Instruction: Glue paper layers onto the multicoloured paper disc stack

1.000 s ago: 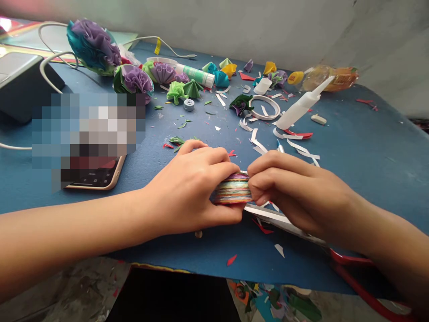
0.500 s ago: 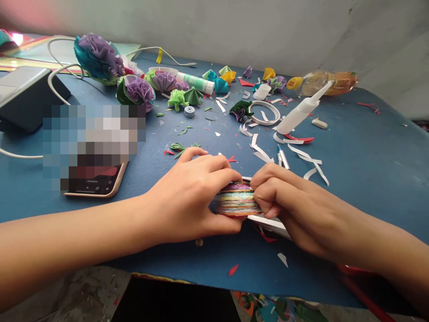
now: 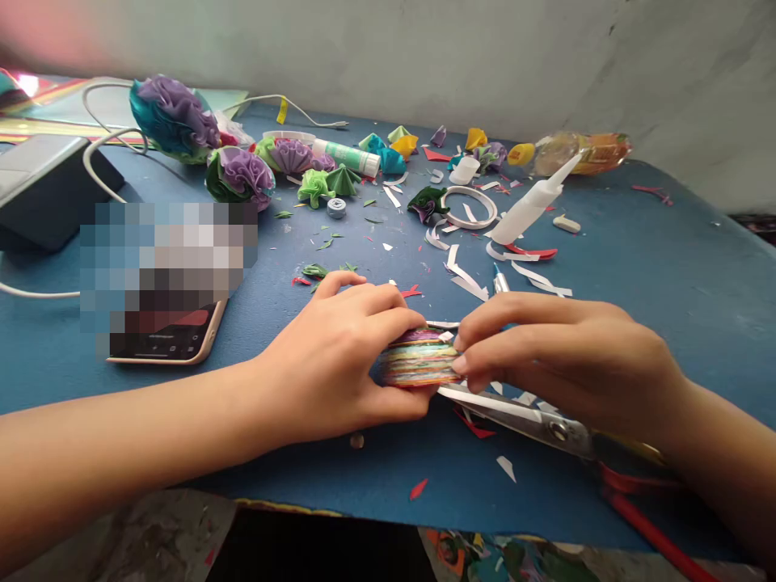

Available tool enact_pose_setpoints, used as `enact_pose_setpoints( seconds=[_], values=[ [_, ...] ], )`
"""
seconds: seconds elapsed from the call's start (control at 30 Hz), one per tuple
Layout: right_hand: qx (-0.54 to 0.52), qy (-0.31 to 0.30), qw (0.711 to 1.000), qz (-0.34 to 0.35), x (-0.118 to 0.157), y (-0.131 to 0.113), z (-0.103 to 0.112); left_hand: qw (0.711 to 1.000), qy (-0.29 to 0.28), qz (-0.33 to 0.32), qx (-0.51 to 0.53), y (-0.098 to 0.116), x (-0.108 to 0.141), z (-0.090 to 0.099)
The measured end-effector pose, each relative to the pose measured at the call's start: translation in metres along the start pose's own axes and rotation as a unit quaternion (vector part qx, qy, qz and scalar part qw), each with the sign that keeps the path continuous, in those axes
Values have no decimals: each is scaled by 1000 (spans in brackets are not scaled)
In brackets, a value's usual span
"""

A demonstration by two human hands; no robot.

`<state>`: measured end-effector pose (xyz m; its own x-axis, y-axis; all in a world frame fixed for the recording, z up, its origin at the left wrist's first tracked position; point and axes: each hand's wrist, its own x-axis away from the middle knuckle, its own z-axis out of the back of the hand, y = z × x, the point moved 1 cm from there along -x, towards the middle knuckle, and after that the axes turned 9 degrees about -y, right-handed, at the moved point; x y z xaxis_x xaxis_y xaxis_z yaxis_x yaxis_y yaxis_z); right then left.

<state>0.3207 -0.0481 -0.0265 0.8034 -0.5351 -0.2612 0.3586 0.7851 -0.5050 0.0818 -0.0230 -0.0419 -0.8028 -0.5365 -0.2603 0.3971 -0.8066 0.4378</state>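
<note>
A thick stack of coloured paper (image 3: pixel 421 360), its layered edges striped in many colours, is gripped by my left hand (image 3: pixel 355 356) just above the blue table. The fingers lie over its top and the thumb is below. My right hand (image 3: pixel 563 364) has its curled fingertips on the stack's right end, pinching at the edge. A small white scrap (image 3: pixel 445 336) sits on the upper edge, close to the right index finger. Below the right hand lie scissors (image 3: pixel 546 424) with red handles, their blade tips running under the stack.
Crumpled paper flowers (image 3: pixel 175 121), a glue stick (image 3: pixel 345 156), a white tape ring (image 3: pixel 470 208), a white glue bottle (image 3: pixel 527 212) and a plastic drink bottle (image 3: pixel 582 153) lie farther back. A phone (image 3: pixel 182 323) is at left. Paper scraps litter the blue table (image 3: pixel 667 323).
My right hand has loosened from a tight fist against the stack to longer, less curled fingers, shifting slightly right. More of the scissors shows. My left hand keeps its hold.
</note>
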Motion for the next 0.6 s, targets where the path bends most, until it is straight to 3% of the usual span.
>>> enact_pose_setpoints(
  seconds=[0.3, 0.6],
  values=[
    [62, 29, 997, 19, -10, -10, -3, 1000, 0, 1, 1, 1, -1, -1],
    [71, 52, 995, -49, -9, -11, -22, 1000, 13, -3, -1, 0, 0, -2]
  ],
)
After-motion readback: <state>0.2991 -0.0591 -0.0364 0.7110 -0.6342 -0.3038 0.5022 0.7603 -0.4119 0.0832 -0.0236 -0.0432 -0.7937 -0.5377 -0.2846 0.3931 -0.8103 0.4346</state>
